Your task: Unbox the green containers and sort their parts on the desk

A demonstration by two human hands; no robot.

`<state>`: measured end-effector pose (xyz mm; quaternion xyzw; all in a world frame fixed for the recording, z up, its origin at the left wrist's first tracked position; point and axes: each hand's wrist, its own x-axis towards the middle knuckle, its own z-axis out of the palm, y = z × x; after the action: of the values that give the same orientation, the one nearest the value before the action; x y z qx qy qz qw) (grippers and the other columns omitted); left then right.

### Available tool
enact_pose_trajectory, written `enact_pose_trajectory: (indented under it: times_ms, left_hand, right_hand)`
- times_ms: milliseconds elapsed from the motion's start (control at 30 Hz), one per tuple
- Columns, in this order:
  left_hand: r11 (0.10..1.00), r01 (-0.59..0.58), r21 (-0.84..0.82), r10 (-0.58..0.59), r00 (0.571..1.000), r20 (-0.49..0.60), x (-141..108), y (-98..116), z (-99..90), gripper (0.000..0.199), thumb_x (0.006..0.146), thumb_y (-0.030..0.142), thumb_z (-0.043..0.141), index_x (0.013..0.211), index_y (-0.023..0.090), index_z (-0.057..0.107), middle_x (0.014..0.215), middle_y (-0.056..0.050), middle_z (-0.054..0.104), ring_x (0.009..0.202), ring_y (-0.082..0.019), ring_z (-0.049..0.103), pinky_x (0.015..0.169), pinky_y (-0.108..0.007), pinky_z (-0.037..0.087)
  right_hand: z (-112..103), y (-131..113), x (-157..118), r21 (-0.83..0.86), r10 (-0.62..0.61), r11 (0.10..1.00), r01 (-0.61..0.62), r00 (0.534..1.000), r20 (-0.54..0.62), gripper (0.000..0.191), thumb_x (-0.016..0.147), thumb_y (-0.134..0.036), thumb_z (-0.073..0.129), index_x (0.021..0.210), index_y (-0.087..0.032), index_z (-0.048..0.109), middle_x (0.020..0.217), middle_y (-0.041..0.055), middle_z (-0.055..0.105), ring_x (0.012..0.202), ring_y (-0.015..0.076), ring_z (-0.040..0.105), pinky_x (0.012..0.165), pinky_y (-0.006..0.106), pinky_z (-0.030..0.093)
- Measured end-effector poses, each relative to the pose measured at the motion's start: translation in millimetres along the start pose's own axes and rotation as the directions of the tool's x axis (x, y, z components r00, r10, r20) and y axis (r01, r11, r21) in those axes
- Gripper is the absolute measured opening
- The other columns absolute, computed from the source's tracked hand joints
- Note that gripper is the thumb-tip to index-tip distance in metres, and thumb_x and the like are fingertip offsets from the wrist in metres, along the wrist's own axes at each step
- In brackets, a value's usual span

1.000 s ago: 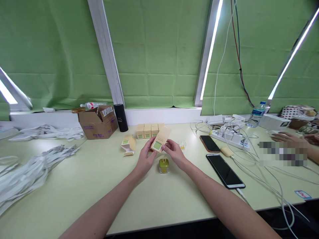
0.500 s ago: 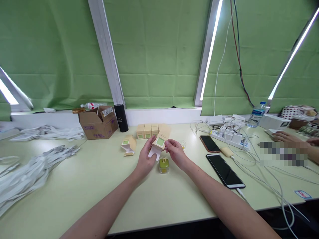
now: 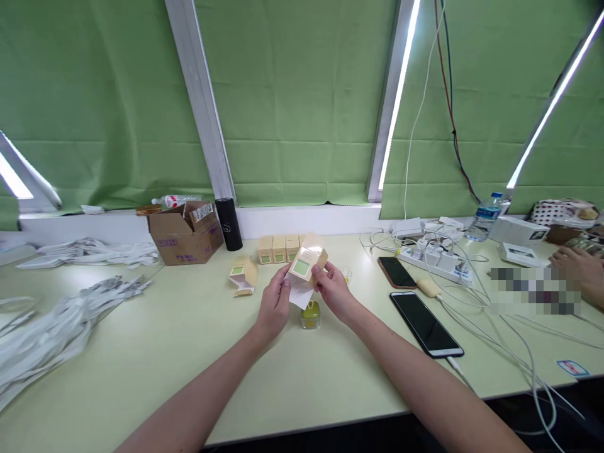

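Both hands are clamped on a small tan paperboard carton [image 3: 309, 253], held tilted above the pale tabletop [image 3: 189, 352]. On the left side, the left hand [image 3: 275, 296] grips its edge, thumb beside a white paper flap [image 3: 300, 294]; on the right, the right hand [image 3: 334, 289] pinches its lower corner.

The carton should be light, its walls thin and fairly stiff but easy to crease, the smooth face perhaps a little slippery. Opposite side edges look like the best hold; a hard squeeze on the broad panels could buckle them.

It has plain tan faces, a bright glare on the upper part and a green square near the lower end, where the flap hangs out.

Around it, left to right: an opened tan carton with a green square [image 3: 244, 274] stands well clear of the left hand; a row of tan box-shaped cartons [image 3: 279, 247] sits behind; a squat clear jar with a green lid [image 3: 310, 316] stands below the flap, whether touching I cannot tell; a small clear plastic piece [image 3: 348, 275] lies just beyond the right hand.
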<state>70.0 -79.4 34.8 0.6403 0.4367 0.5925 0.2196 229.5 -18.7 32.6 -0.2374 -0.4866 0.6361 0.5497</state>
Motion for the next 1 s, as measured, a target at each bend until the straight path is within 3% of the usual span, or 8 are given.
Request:
enact_pose_trajectory:
  times_ms: [200, 400, 567, 700, 800, 900, 1000]
  left_hand:
    - [0.999, 0.013, 0.029, -0.012, 0.999, -0.044, 3, -7, 0.7, 0.044, 0.1, 0.046, 0.058, 0.136, 0.022, 0.06, 0.135, -0.011, 0.069, 0.119, -0.028, 0.066, 0.098, -0.039, 0.054]
    - [0.998, 0.059, 0.022, -0.059, 0.998, 0.013, 2, -2, 1.6, 0.069, 0.084, 0.039, 0.079, 0.146, 0.026, 0.052, 0.142, -0.011, 0.064, 0.124, -0.03, 0.064, 0.106, -0.044, 0.051]
    - [0.988, 0.08, -0.13, -0.078, 0.997, 0.02, 1, 2, 0.3, 0.063, 0.093, 0.05, 0.07, 0.147, 0.024, 0.05, 0.145, -0.014, 0.063, 0.13, -0.032, 0.061, 0.105, -0.044, 0.05]
    - [0.967, 0.115, -0.229, -0.114, 0.993, 0.016, 4, 4, -2.5, 0.059, 0.096, 0.055, 0.064, 0.145, 0.024, 0.05, 0.138, -0.014, 0.068, 0.125, -0.03, 0.065, 0.102, -0.043, 0.051]
    - [0.979, 0.114, -0.171, -0.116, 0.993, -0.003, 8, 2, -4.9, 0.055, 0.097, 0.056, 0.064, 0.139, 0.023, 0.054, 0.129, -0.013, 0.073, 0.121, -0.029, 0.066, 0.101, -0.043, 0.05]
    - [0.993, 0.1, -0.062, -0.103, 0.993, -0.059, 12, -3, -6.8, 0.05, 0.094, 0.055, 0.068, 0.13, 0.021, 0.062, 0.127, -0.013, 0.072, 0.12, -0.029, 0.065, 0.098, -0.042, 0.049]
    - [0.998, 0.065, 0.019, -0.063, 0.991, -0.117, 16, -5, -8.2, 0.046, 0.091, 0.052, 0.071, 0.125, 0.021, 0.066, 0.125, -0.013, 0.071, 0.115, -0.027, 0.065, 0.094, -0.041, 0.049]
  right_hand:
    - [-1, 3, 1, -0.05, -0.011, 0.999, 0.012, 1.0, 0.021, 0.066, 0.068, -0.072, 0.086, 0.105, -0.02, 0.07, 0.075, 0.0008, 0.067, 0.059, 0.0124, 0.045, 0.055, 0.028, 0.031]
    - [2, -4, -3, -0.026, 0.042, 0.999, -0.041, 0.999, 0.01, 0.066, 0.066, -0.072, 0.087, 0.103, -0.02, 0.071, 0.087, 0.0061, 0.076, 0.07, 0.0184, 0.063, 0.061, 0.03, 0.047]
    - [4, -10, -6, 0.032, 0.051, 0.998, -0.054, 0.997, 0.066, 0.059, 0.067, -0.064, 0.091, 0.103, -0.021, 0.072, 0.099, 0.0095, 0.08, 0.085, 0.0236, 0.072, 0.066, 0.032, 0.053]
    - [1, -10, -5, 0.021, 0.014, 1.0, -0.015, 1.0, 0.019, 0.057, 0.066, -0.06, 0.092, 0.103, -0.02, 0.074, 0.099, 0.0097, 0.081, 0.089, 0.0258, 0.074, 0.072, 0.035, 0.056]
    - [-3, -9, -2, 0.01, -0.021, 1.0, 0.022, 0.997, -0.069, 0.056, 0.064, -0.057, 0.094, 0.101, -0.019, 0.076, 0.1, 0.0089, 0.082, 0.087, 0.0256, 0.074, 0.078, 0.038, 0.058]
    - [-4, -8, 0, -0.029, -0.058, 0.998, 0.054, 0.988, -0.146, 0.053, 0.063, -0.058, 0.093, 0.095, -0.019, 0.077, 0.094, 0.0085, 0.082, 0.081, 0.0248, 0.073, 0.075, 0.038, 0.058]
    - [0, -11, -3, -0.118, -0.147, 0.984, 0.131, 0.979, -0.141, 0.044, 0.068, -0.056, 0.089, 0.09, -0.019, 0.079, 0.087, 0.0074, 0.081, 0.08, 0.026, 0.071, 0.072, 0.04, 0.058]
